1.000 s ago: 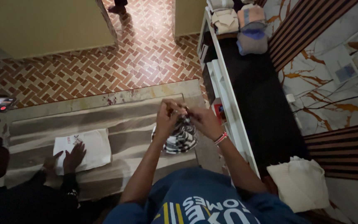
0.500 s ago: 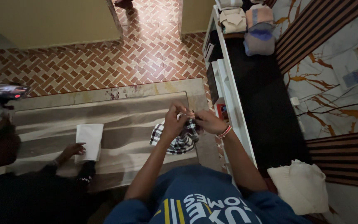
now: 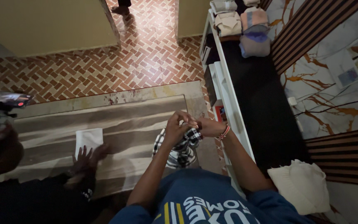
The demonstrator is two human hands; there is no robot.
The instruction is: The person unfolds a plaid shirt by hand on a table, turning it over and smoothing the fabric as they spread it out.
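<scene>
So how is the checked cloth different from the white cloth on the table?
The checked cloth has a black-and-white pattern; the white cloth is plain. The checked one hangs bunched from the left hand and right hand, while the white one lies flat and folded on the table, under another person's hand. Both are pieces of fabric.

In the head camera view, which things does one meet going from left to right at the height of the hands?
Another person's hand → folded white cloth → left hand → checked cloth → right hand → white shelf edge → dark counter → marble wall.
</scene>
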